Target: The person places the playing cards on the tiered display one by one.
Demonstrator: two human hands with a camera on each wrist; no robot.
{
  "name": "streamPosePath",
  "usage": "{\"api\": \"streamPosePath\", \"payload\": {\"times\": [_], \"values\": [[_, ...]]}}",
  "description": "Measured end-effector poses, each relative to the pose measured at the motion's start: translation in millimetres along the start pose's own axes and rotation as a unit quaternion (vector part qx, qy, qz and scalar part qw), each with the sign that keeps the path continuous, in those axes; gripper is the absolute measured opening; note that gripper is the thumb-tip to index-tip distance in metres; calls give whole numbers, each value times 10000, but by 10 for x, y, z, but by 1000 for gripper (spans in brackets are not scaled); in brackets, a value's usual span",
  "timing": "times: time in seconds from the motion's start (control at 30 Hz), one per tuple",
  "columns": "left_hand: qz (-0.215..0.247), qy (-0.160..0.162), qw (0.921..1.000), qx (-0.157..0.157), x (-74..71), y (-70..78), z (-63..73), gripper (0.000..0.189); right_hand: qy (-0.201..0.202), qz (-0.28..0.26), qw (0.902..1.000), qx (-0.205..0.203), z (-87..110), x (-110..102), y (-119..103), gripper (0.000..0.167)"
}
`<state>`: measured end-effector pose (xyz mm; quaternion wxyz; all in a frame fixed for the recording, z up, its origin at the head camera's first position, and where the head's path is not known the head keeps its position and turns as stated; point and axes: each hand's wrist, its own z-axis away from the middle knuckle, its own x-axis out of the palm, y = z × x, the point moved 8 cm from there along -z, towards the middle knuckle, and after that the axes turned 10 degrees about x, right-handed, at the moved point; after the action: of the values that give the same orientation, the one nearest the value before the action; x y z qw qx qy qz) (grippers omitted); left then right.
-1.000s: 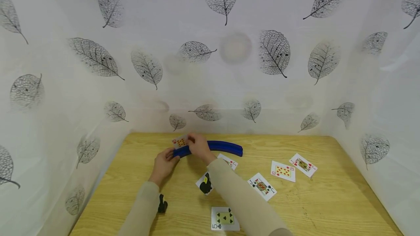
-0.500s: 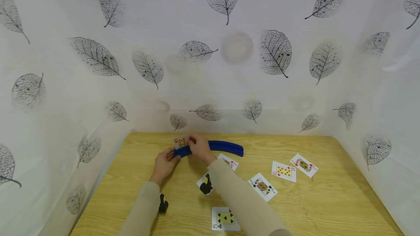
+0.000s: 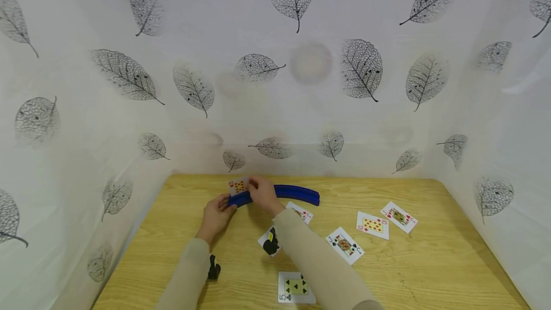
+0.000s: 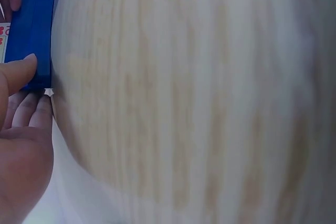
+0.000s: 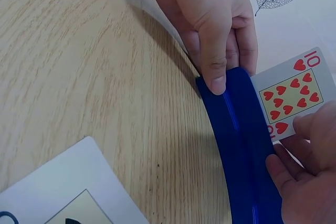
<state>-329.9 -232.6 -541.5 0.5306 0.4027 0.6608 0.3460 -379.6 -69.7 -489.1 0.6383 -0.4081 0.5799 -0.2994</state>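
Note:
A curved blue card holder (image 3: 297,192) lies near the back of the table. My left hand (image 3: 216,217) grips its left end, thumb (image 4: 23,72) on top and fingers underneath in the left wrist view. The ten of hearts (image 5: 291,95) stands tilted at the holder's far side, near that end. With thumb and fingers my right hand (image 3: 263,196) pinches this card by one edge, and it also touches the holder in the right wrist view. Whether the card's lower edge sits in the groove, I cannot tell.
Face-up cards lie nearer and to the right: a five of clubs (image 3: 289,295), a jack of spades (image 3: 345,246), a ten of diamonds (image 3: 372,225) and a jack of hearts (image 3: 399,217). Two small black pieces (image 3: 270,245) lie nearer me, one on a card. Leaf-patterned sheeting (image 3: 307,109) surrounds the table.
The ten of hearts and my right hand have shifted very slightly to the right. My left hand keeps its grip on the holder's end.

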Motion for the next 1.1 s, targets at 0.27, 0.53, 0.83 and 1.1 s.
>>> {"api": "streamPosePath", "payload": {"times": [0.27,0.53,0.83,1.1], "values": [[-1,-21,10000,1,14,-30,8,47,-108,-107,9998,-108,44,-32,31,33],[-63,-65,10000,9,16,-52,-3,48,-148,-126,9997,-118,92,-252,75,33],[-163,-109,9998,5,-17,-6,-7,50,44,96,9995,-299,159,-656,88,32],[-131,-181,9997,9,4,2,5,51,-6,314,9991,-273,382,-949,185,37]]}}
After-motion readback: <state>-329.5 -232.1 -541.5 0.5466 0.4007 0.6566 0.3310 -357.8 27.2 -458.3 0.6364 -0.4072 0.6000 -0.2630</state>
